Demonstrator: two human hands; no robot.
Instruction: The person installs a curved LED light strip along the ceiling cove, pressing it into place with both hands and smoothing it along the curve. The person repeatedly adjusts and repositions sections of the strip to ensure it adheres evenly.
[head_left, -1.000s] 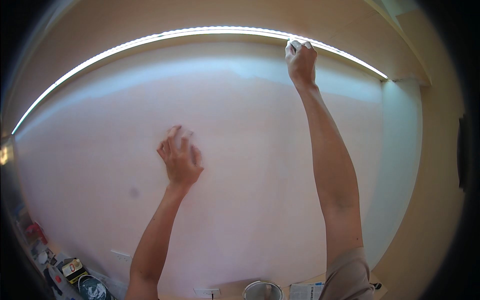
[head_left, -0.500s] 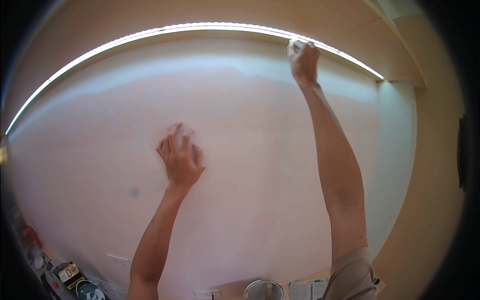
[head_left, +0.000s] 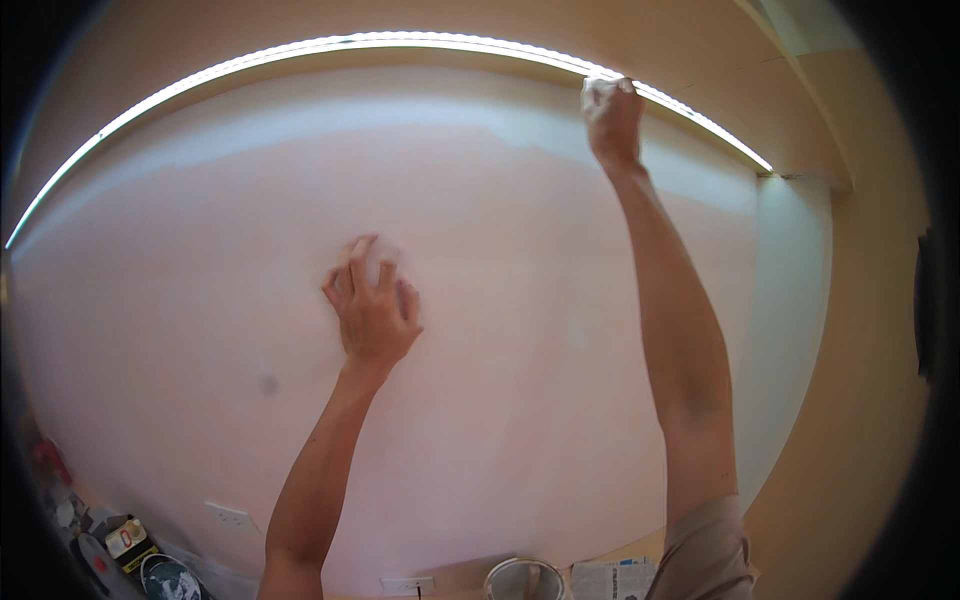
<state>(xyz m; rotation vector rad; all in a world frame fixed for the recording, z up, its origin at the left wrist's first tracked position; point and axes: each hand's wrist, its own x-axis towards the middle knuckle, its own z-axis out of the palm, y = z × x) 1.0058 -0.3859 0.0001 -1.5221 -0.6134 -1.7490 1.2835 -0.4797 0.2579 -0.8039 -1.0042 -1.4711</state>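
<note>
My right hand (head_left: 613,118) is raised to the top of the pale pink wall (head_left: 480,300), right against the glowing light strip (head_left: 400,40). Its fingers are closed; glare and the hand itself hide what they hold, if anything. Lower down and further left, my left hand (head_left: 375,300) rests against the wall, fingers bent and spread apart with nothing visible in them. A whiter band (head_left: 420,120) runs along the wall's upper part, below the strip, with an uneven lower edge.
A wooden panel (head_left: 660,40) overhangs the wall. Along the bottom are an open round bucket (head_left: 512,578), newspaper (head_left: 610,578), wall sockets (head_left: 232,516), and, at lower left, a yellow-and-black container (head_left: 130,540) beside a tub (head_left: 172,578). A wooden side panel (head_left: 870,350) stands at the right.
My left hand appears slightly higher and further right on the wall. My right hand stays by the light strip, with barely any shift, and the view has tilted a little.
</note>
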